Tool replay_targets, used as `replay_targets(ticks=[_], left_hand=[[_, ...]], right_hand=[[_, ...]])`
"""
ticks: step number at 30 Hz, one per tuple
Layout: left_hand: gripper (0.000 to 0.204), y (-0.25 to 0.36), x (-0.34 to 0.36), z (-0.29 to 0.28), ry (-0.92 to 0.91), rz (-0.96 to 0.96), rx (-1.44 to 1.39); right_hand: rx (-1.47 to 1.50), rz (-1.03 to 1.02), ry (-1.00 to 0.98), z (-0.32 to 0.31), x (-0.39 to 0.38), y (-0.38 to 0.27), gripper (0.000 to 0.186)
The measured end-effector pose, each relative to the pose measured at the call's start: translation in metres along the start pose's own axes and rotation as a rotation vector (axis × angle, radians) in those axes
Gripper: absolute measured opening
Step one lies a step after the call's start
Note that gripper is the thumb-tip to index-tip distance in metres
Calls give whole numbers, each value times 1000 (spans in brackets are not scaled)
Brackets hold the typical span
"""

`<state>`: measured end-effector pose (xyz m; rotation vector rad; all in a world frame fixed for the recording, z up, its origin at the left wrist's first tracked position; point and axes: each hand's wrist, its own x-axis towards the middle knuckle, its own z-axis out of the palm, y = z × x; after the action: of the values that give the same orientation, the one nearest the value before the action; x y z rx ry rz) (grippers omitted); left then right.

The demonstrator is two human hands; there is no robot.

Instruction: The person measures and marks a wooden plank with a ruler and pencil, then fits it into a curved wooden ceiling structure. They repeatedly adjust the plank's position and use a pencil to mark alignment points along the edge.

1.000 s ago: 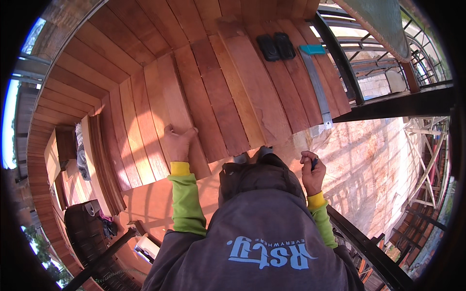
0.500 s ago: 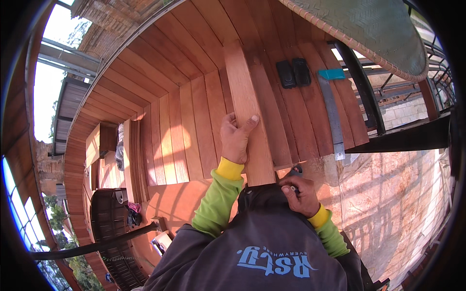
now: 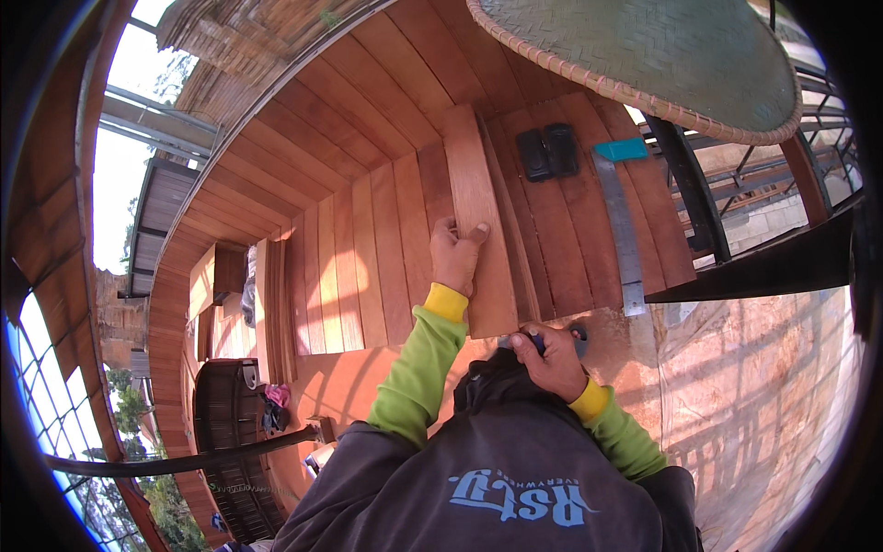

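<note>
- Left hand (image 3: 454,253) is on the loose plank (image 3: 478,175), thumb pressed over the top face, the other fingers curled in at its left edge: a firm pinch, hardly any gap.
- The plank lies lengthwise over the slatted wooden desk (image 3: 391,248), its near end pointing right at the person's waist, and another board (image 3: 517,244) peeks out along its right side.
- Down at that near end, here's the right hand (image 3: 552,361), fingers folded tight around a small dark-blue object (image 3: 537,344), mostly hidden in the grip; whether this hand touches the wood, I cannot tell.
- Over to the right, two black cases (image 3: 547,153) sit side by side on the slats.
- Just beyond them lies a square, teal handle (image 3: 621,149) at the far end, metal blade (image 3: 622,235) running back to the near edge.
- Top right, a green woven disc (image 3: 644,64) with a stitched rim cuts across the view.
- Away to the left, a stack of boards (image 3: 273,313) leans into the sunlight.
</note>
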<state>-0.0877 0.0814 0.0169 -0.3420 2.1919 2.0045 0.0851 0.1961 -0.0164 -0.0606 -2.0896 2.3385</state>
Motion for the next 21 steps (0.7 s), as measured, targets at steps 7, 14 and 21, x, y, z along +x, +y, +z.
replay_targets(ticks=[7, 14, 21], left_hand=[[44, -6, 20, -3, -33, 19, 20], [45, 5, 18, -6, -58, -31, 23], [47, -3, 25, -16, -132, 36, 134]], right_hand=[[-14, 8, 59, 11, 12, -2, 29], [65, 49, 89, 23, 14, -3, 28], [156, 84, 161, 29, 11, 2, 29]])
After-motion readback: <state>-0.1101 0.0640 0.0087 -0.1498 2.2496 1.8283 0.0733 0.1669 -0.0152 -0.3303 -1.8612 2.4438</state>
